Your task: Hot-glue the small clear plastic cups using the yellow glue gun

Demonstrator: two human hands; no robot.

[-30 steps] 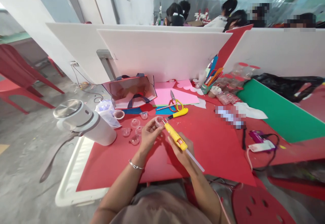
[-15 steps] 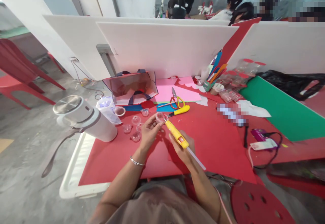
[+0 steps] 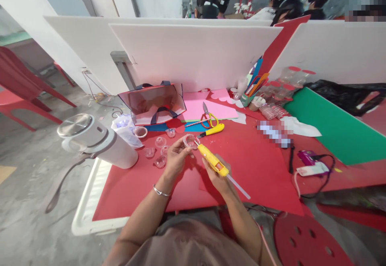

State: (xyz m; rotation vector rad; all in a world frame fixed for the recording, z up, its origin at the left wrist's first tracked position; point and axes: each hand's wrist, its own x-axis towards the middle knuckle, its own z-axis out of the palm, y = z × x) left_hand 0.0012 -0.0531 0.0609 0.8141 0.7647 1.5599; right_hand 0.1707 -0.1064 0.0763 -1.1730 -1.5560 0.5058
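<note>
My left hand (image 3: 175, 156) pinches a small clear plastic cup (image 3: 189, 141) by its side, its round rim tilted toward me. In my right hand (image 3: 214, 172) is a yellow glue gun (image 3: 212, 159), with a translucent glue stick (image 3: 239, 186) poking out of its back end. The gun's nozzle is at the cup's rim; whether it touches I cannot tell. Several more clear plastic cups (image 3: 160, 141) lie on the red sheet (image 3: 253, 177) left of my hands. Just beyond the held cup rests a yellow utility knife (image 3: 215, 130).
Scissors (image 3: 206, 109) lie on pink sheets (image 3: 193, 105) before an open bag (image 3: 157, 105). A roll of tape (image 3: 140, 132) and a large white flask (image 3: 99, 141) stand left. A purple device (image 3: 307, 158) with cables lies right. White boards (image 3: 196, 56) rise behind; people sit beyond.
The glue gun's nozzle has shifted slightly right along the cup's rim, and its back end has moved right. The view has tilted a little. Both hands keep their hold.
</note>
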